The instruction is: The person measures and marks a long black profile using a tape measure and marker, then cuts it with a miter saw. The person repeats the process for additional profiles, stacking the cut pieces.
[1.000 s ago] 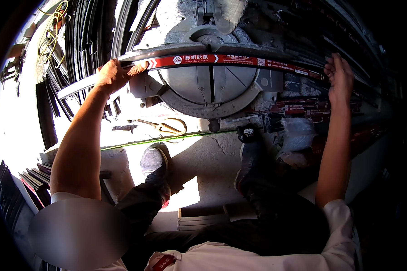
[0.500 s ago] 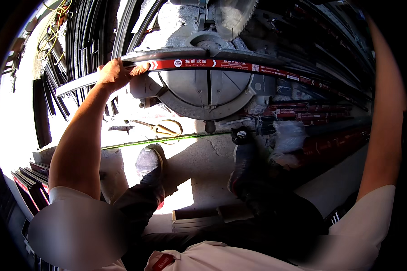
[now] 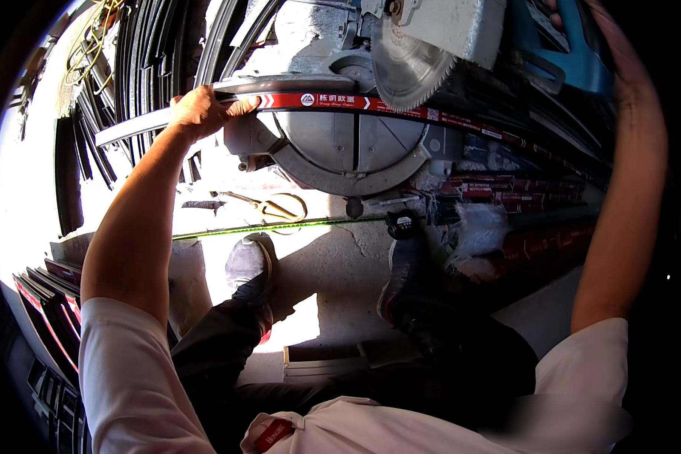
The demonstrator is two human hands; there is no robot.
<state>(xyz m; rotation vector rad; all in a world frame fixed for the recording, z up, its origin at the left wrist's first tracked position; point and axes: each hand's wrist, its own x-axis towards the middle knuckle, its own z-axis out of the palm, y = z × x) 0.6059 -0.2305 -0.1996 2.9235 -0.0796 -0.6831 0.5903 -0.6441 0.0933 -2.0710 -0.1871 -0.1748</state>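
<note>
A long metal strip with red printed film lies across the round grey base of a miter saw, against its fence. My left hand is closed round the strip left of the base, thumb along its near face. At the upper right, my right hand wraps round the saw's blue handle, partly cut off by the picture's edge. The round toothed blade hangs over the strip, its lower rim overlapping the red film in view; contact cannot be judged.
A green tape measure stretches across the floor to its black case. Scissors lie behind it. Dark metal strips crowd the far left; red-wrapped lengths and crumpled plastic lie at right. A yellow cable coils far left.
The blade and saw head have come down and nearer, with the blue handle and my right hand now in view. My left hand and the strip have shifted only slightly.
</note>
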